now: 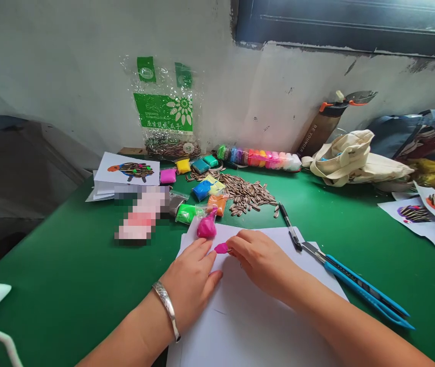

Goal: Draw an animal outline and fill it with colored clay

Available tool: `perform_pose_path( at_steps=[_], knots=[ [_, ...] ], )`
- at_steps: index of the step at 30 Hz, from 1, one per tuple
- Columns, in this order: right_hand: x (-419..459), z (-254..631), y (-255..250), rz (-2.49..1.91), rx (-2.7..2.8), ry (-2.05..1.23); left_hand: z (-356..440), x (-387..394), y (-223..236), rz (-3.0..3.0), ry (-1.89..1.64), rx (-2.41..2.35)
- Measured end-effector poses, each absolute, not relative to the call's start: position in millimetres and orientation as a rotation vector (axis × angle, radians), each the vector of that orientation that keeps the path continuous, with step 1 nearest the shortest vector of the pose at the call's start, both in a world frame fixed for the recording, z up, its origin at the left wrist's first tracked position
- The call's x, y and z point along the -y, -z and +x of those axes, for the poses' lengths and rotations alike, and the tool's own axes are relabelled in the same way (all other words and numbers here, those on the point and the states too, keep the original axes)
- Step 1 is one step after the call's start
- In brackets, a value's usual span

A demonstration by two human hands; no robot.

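A small flat piece of pink clay (221, 248) lies on a stack of white paper (240, 316). My left hand (191, 283), with a silver bangle at its wrist, rests flat on the paper, its fingertips beside that clay. From the other side my right hand (260, 259) pinches at the clay's right edge. Something thin and small shows at those fingertips, mostly hidden. Just beyond the fingers stands a bag of pink clay (206, 226), twisted at the top. A faint dark line marks the paper below the hands.
Packets of coloured clay, including a green packet (186, 213), surround a heap of sunflower seeds (246, 191). A pen (290, 225) and a blue utility knife (366, 286), blade out, lie right. Seed-turtle pictures (128, 168) are left and far right; a bottle (322, 125) leans on the wall.
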State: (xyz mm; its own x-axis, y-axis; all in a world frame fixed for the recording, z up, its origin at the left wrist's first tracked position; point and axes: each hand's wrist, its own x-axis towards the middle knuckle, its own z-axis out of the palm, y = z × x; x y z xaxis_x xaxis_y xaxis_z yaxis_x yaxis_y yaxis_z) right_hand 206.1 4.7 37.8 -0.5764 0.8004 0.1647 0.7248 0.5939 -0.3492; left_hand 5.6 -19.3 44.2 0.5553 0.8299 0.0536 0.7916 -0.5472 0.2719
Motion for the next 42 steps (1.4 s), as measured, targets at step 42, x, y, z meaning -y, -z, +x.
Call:
perform_pose_path(
  at_steps=[42],
  knots=[
    [-10.1, 187.3, -22.4, -1.022, 2.632, -0.031, 2.6, 17.4, -42.9, 2.583, -0.331, -1.314]
  ],
)
